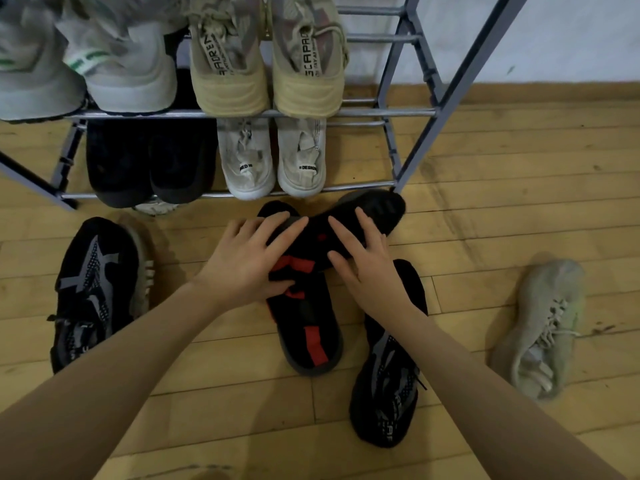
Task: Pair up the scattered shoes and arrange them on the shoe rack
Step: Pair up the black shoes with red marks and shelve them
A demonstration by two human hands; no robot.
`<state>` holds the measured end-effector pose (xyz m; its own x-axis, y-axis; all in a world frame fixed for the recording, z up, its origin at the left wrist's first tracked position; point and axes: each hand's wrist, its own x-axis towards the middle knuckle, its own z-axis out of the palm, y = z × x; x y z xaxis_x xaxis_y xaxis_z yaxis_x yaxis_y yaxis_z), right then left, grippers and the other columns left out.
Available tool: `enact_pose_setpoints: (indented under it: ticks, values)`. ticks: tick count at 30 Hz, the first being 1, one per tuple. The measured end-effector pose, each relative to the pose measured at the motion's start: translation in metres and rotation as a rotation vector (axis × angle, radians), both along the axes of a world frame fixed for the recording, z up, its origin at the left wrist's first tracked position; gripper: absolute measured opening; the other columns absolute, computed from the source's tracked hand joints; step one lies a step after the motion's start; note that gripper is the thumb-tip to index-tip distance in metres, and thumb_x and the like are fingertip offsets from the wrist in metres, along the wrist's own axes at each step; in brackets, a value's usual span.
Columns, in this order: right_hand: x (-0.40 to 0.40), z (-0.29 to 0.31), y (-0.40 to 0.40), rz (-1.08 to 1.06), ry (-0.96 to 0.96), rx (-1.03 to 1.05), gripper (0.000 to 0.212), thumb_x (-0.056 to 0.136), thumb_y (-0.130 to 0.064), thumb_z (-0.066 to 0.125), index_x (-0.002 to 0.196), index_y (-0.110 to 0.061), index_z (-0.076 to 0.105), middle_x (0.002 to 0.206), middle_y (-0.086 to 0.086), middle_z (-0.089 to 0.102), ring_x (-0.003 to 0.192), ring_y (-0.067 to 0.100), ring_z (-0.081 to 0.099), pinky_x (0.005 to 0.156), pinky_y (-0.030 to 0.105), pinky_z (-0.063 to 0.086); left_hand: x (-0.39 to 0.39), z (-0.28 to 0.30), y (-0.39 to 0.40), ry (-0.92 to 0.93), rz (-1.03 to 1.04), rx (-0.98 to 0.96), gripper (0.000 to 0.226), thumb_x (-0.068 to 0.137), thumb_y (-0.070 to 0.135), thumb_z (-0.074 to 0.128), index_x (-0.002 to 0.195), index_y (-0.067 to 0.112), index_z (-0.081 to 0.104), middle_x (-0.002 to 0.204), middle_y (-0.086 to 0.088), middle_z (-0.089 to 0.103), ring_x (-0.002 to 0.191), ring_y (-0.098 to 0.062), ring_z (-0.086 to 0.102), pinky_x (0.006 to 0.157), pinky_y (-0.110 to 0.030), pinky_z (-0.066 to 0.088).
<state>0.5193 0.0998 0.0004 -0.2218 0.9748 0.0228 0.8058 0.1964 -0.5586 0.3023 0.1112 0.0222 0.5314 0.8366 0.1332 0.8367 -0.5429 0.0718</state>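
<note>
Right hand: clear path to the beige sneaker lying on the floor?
Probably yes. The beige sneaker lies alone on bare floor on the person's right, nothing on or against it. But the right hand rests on the black and red shoe, so it must let go first.

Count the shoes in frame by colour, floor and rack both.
Black with red stripe, floor, under both hands: 2
Black with grey pattern, floor: 2
Beige-grey, floor: 1
Light grey with green, rack: 2
Tan, rack: 2
Black, rack: 2
White, rack: 2
Total: 13
</note>
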Motion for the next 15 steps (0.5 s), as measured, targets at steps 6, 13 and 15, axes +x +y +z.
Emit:
enact_pose_setpoints:
  ticks: [6,13,15]
  values:
    - [-0.002,0.010,-0.020,-0.019,0.123,-0.003,0.047,0.095,-0.049,0.031,0.141,-0.039,0.035,0.149,0.004,0.033,0.133,0.021,0.033,0.106,0.055,0.031,0.022,0.011,-0.036,-0.281,0.196,-0.036,0.080,0.069,0.063,0.054,0.134,0.017,0.049,0.121,-0.010,0.058,0.104,-0.029,0.058,0.085,-0.044,0.042]
    - [-0.001,0.030,-0.067,0.013,0.167,-0.033,0.046,0.093,-0.053,0.026,0.134,-0.043,0.043,0.142,-0.010,0.042,0.130,0.003,0.035,0.114,0.040,0.010,0.050,0.021,-0.098,-0.322,0.433,-0.126,0.079,0.067,0.067,0.052,0.129,0.019,0.050,0.117,-0.006,0.056,0.095,-0.025,0.060,0.078,-0.038,0.043]
    - [0.000,0.034,-0.085,-0.017,0.170,-0.054,0.047,0.092,-0.055,0.026,0.134,-0.043,0.044,0.140,-0.012,0.043,0.129,0.001,0.034,0.113,0.033,0.008,0.062,0.022,-0.110,-0.337,0.462,-0.138,0.078,0.067,0.066,0.051,0.128,0.017,0.051,0.116,-0.008,0.056,0.092,-0.027,0.060,0.076,-0.039,0.045]
